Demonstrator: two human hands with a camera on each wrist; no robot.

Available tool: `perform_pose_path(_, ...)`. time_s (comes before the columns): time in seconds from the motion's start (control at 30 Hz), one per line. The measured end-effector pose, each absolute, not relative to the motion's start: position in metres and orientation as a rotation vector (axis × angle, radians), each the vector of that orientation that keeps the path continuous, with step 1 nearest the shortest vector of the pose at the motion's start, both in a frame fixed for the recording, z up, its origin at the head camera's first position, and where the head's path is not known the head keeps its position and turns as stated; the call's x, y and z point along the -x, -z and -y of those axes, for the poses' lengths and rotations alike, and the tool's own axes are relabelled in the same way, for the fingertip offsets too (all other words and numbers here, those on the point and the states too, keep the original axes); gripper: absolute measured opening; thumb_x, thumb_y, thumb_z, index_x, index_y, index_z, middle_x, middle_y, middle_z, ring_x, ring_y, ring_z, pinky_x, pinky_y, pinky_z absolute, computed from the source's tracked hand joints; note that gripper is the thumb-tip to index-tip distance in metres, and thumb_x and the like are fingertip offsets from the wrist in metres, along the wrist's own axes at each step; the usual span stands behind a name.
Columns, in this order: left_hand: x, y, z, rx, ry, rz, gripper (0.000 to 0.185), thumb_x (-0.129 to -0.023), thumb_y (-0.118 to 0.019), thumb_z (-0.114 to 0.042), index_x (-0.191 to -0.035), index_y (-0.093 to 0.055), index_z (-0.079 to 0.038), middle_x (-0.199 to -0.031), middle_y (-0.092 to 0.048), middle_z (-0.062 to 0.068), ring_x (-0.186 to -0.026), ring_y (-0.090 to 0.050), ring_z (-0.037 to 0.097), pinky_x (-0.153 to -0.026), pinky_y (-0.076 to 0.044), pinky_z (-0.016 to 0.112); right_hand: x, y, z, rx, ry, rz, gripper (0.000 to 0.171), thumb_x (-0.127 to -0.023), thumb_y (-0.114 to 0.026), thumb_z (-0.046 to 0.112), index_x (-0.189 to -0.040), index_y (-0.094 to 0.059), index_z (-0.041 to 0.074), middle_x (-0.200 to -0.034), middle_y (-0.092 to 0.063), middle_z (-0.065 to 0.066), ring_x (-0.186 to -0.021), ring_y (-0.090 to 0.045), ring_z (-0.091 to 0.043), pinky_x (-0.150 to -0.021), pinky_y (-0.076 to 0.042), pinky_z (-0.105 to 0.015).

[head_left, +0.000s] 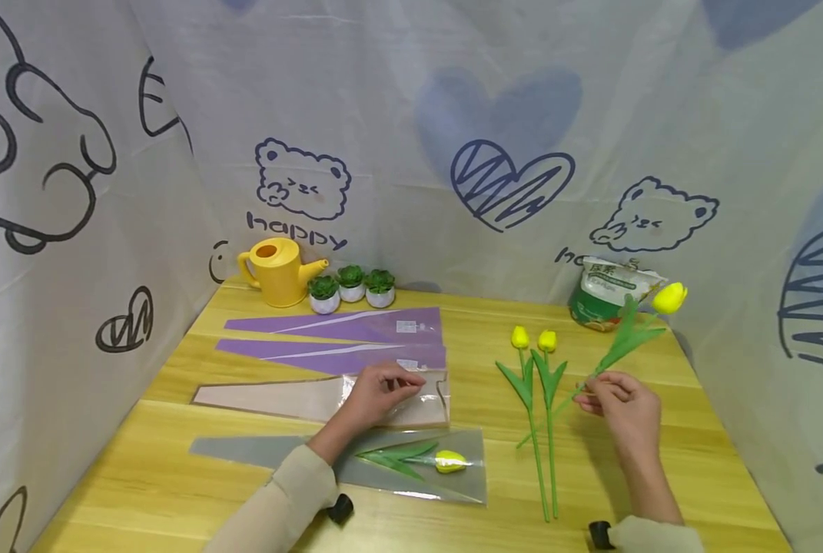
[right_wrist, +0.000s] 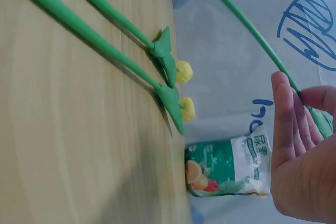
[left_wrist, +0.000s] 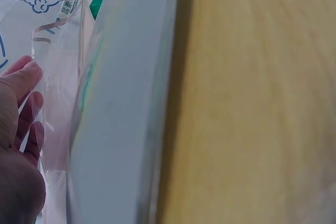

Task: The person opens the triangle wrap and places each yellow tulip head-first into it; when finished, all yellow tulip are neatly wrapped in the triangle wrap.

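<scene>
We cannot read the small print on the green bag [head_left: 601, 296], the right hand [right_wrist: 302, 150] is cut off by the right wrist picture's edge, and the left wrist view shows the clear sleeve [left_wrist: 113, 114] only as a blur.

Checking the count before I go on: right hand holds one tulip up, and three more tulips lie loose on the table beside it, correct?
Not quite. The right hand does hold one tulip up, but only two loose tulips lie on the table beside it, as the head view shows. A further tulip lies inside a clear sleeve near the left hand.
</scene>
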State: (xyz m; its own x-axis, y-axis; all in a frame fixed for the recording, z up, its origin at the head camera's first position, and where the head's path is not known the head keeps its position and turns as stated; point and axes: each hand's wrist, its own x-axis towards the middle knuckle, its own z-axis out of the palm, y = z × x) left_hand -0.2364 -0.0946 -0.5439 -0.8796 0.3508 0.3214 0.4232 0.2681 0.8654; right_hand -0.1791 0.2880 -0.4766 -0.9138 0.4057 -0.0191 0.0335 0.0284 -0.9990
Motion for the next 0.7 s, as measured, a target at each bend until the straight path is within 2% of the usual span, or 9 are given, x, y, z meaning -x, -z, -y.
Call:
perform_pose_path(0.07, 0.236, 0.545, 0.095, 0.752, 1.722, 2.442, 0.014, -0.091, -0.079, -0.010, -0.104, -0.083, -0.014, -0.089, -0.076, 0.002, -0.074, -0.060, 0.012, -0.067, -0.050, 0.023, 0.180, 0.477, -0.285, 0.448, -2.001, 1.970, 0.004, -0.095, -0.071, 0.000, -0.094, -0.069, -0.003, -0.073, -0.078, 0.001, -0.063, -0.076, -0.014, -0.062, -0.062, -0.027)
perform_pose_path(0.17, 0.236, 0.546, 0.094, 0.761, 1.741, 2.432, 0.014, -0.091, -0.079, -0.010, -0.104, -0.083, -0.013, -0.089, -0.076, 0.004, -0.074, -0.059, 0.013, -0.066, -0.049, 0.023, 0.182, 0.478, -0.280, 0.426, -2.037, 1.887, 0.006, -0.094, -0.071, -0.004, -0.088, -0.070, -0.001, -0.073, -0.078, -0.001, -0.064, -0.076, -0.016, -0.062, -0.061, -0.027)
perform_pose_path(0.37, 0.234, 0.546, 0.092, 0.747, 1.721, 2.429, 0.014, -0.090, -0.079, -0.006, -0.104, -0.082, -0.008, -0.089, -0.076, 0.008, -0.073, -0.059, 0.016, -0.065, -0.048, 0.022, 0.181, 0.475, -0.266, 0.329, -2.038, 1.874, 0.006, -0.095, -0.068, -0.006, -0.089, -0.068, -0.006, -0.075, -0.079, -0.002, -0.068, -0.077, -0.015, -0.065, -0.062, -0.027)
perform_pose_path(0.47, 0.234, 0.546, 0.090, 0.744, 1.704, 2.434, 0.014, -0.090, -0.079, -0.004, -0.103, -0.082, -0.008, -0.090, -0.076, 0.007, -0.075, -0.060, 0.014, -0.066, -0.048, 0.022, 0.181, 0.475, -0.259, 0.306, -2.060, 1.908, 0.006, -0.097, -0.067, -0.004, -0.095, -0.065, -0.009, -0.079, -0.080, -0.002, -0.071, -0.078, -0.013, -0.069, -0.062, -0.026)
perform_pose_path(0.6, 0.233, 0.545, 0.088, 0.779, 1.704, 2.435, 0.012, -0.091, -0.079, -0.008, -0.102, -0.083, -0.013, -0.090, -0.076, 0.003, -0.078, -0.062, 0.012, -0.068, -0.050, 0.023, 0.181, 0.479, -0.250, 0.301, -2.099, 1.982, 0.017, -0.100, -0.066, 0.002, -0.109, -0.062, -0.012, -0.084, -0.080, 0.001, -0.078, -0.078, -0.011, -0.075, -0.061, -0.026)
perform_pose_path(0.7, 0.234, 0.544, 0.088, 0.800, 1.712, 2.437, 0.012, -0.092, -0.078, -0.011, -0.102, -0.083, -0.016, -0.091, -0.076, 0.001, -0.079, -0.062, 0.013, -0.069, -0.050, 0.024, 0.182, 0.483, -0.245, 0.288, -2.118, 2.032, 0.020, -0.101, -0.065, 0.005, -0.114, -0.063, -0.011, -0.087, -0.081, 0.000, -0.082, -0.078, -0.012, -0.079, -0.061, -0.028)
